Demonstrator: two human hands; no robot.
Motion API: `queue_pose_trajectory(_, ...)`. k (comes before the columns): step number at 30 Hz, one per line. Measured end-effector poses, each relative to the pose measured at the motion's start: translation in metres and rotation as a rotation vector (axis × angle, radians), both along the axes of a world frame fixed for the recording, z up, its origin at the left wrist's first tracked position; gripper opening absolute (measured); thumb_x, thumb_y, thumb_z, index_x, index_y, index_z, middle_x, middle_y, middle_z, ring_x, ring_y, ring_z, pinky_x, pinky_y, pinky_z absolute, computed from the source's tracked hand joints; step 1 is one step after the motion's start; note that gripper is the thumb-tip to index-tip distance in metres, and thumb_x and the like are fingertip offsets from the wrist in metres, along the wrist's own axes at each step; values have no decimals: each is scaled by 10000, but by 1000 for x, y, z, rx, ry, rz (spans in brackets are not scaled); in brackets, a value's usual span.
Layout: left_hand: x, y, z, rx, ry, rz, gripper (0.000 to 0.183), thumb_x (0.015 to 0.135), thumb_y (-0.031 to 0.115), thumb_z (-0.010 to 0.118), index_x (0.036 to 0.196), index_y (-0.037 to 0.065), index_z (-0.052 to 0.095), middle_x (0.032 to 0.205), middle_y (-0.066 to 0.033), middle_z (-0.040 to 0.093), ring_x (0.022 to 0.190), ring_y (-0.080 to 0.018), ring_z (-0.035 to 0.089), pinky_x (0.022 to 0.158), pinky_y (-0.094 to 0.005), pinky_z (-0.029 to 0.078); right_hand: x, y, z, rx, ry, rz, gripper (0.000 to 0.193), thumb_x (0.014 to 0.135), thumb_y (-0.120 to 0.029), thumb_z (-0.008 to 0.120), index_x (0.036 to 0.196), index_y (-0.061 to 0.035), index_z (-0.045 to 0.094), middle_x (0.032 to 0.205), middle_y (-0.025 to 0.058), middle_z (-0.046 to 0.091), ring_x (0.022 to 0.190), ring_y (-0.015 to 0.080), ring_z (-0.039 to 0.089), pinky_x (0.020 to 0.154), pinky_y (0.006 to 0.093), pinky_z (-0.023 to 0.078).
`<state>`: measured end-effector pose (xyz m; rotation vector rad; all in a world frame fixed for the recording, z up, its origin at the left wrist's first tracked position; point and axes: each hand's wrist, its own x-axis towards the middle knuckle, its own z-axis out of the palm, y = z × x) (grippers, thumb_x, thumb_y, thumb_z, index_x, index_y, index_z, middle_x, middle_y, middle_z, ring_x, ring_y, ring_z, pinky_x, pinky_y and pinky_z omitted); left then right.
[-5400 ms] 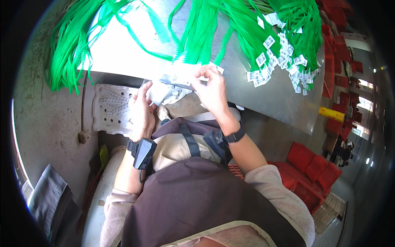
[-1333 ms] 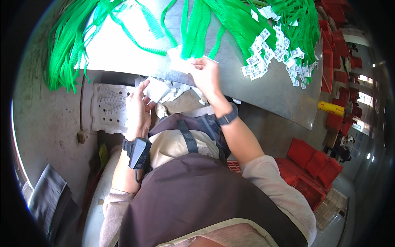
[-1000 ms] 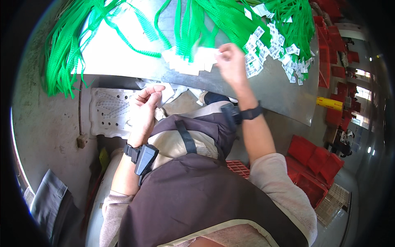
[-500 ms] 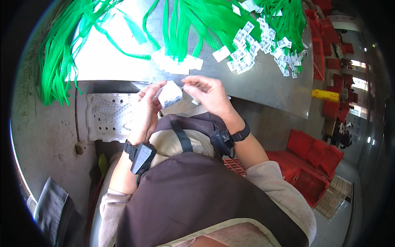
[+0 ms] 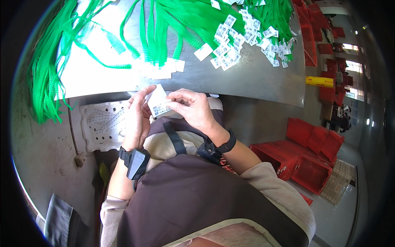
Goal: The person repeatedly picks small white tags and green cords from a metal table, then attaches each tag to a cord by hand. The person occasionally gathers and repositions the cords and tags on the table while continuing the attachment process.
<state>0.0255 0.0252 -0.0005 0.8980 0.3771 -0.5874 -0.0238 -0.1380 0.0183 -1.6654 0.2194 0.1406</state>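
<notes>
Because your right hand pinches its edge, the white label seems steadied beside your half-curled left hand, whose hold is unclear.

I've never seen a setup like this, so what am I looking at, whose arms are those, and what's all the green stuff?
There's no machine: these are a person's bare hands, seen from a fisheye camera worn on the head, looking down. That lens bends straight edges.

The right hand pinches a white printed label; the left hand is at its other side. On the metal table lie green mesh strips, with more printed labels clustered toward the right.
</notes>
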Motion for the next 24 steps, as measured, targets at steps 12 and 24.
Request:
queue_pose_trajectory(12,8,-2,-7,258,164,82,357,892,241,516,1107,-39,564,1075,-118,596,933,-190,608,818,-333,500,95,-138,1,-967,-172,29,130,773,-158,646,824,-40,630,898,175,582,938,345,505,887,407,346)
queue_pose_trajectory(24,2,4,-5,184,69,99,275,861,103,583,1109,-16,570,1031,-99,620,882,-157,623,785,-274,508,122,-139,-51,-1132,-14,90,235,671,-184,744,874,-113,650,924,151,563,992,339,469,875,393,361)
